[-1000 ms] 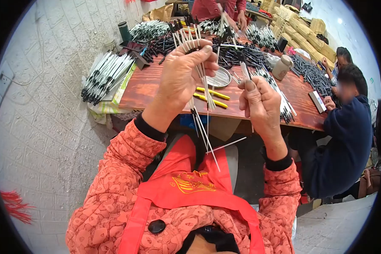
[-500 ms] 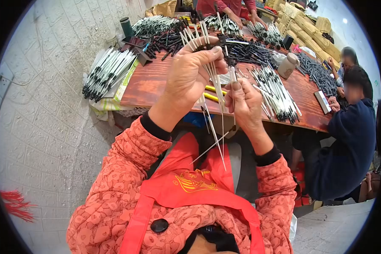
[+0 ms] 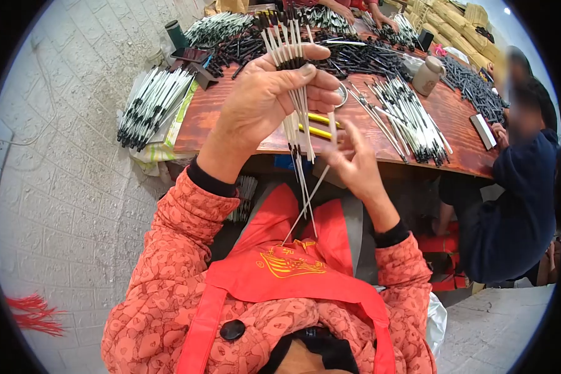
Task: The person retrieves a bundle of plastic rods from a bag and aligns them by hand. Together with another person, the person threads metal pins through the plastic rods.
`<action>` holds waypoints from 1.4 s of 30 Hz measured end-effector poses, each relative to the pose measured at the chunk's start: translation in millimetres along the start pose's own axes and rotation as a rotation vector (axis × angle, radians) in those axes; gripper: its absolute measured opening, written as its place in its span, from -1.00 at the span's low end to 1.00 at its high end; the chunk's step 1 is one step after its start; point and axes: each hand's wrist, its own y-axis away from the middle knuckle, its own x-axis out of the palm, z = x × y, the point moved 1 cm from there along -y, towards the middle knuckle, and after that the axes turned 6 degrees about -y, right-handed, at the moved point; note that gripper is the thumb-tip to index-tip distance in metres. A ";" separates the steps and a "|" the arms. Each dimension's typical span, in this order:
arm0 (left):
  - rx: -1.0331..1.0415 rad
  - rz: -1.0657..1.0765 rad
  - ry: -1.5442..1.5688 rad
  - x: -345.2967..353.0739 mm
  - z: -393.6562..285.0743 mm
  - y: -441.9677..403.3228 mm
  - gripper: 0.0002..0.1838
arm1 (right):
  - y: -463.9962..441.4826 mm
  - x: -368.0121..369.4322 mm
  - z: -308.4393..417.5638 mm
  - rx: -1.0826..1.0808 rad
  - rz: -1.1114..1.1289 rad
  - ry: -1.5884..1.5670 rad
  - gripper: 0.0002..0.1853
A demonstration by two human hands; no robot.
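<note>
My left hand [image 3: 274, 90] is closed round a fanned bunch of thin white sticks [image 3: 302, 106] with black sections, pinched between thumb and fingers above the table edge. Their lower ends hang over my lap. To its right, my right hand [image 3: 355, 159] has its fingers apart and partly smeared by motion. A blurred pale stick [image 3: 333, 124] stands beside its fingertips; whether they touch is unclear. One loose thin stick slants down between the hands across the hanging ends. Behind them, yellow pens [image 3: 318, 131] lie on the wooden table [image 3: 215, 118].
White-and-black stick piles lie at the left [image 3: 156, 106] and right [image 3: 411, 121]. Black parts [image 3: 368, 62] cover the table's middle. A beige flask [image 3: 426, 76] and green cup [image 3: 176, 35] stand there. Co-worker's hands [image 3: 385, 19] are across; a person in dark blue [image 3: 511, 206] sits right.
My right hand has moved slightly lower and its fingers have spread from their pinch on a stick. My left hand keeps hold of the bunch. The view has shifted a little.
</note>
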 end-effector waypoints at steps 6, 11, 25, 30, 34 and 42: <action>0.099 0.099 -0.046 21.4 -6.2 28.6 -0.61 | 34.3 22.8 -46.4 0.174 0.180 0.281 -0.46; 0.271 0.473 -0.262 25.8 -27.1 55.9 -0.73 | 17.1 1.7 -50.7 0.043 0.346 0.339 -0.74; 0.214 0.247 -0.152 2.2 -18.0 85.1 -0.64 | -94.9 -121.4 -81.8 0.482 -0.104 1.087 -0.74; 0.215 0.066 0.022 -6.4 -9.0 80.8 -0.66 | -97.4 -124.8 -90.3 0.428 -0.192 1.015 -0.71; 0.196 0.046 0.076 -11.7 -3.8 77.7 -0.65 | -103.3 -145.8 -112.6 0.420 -0.214 0.948 -0.69; 0.106 0.045 0.139 -12.8 5.0 63.8 -0.66 | -90.9 -144.6 -96.7 0.270 -0.315 0.850 -0.80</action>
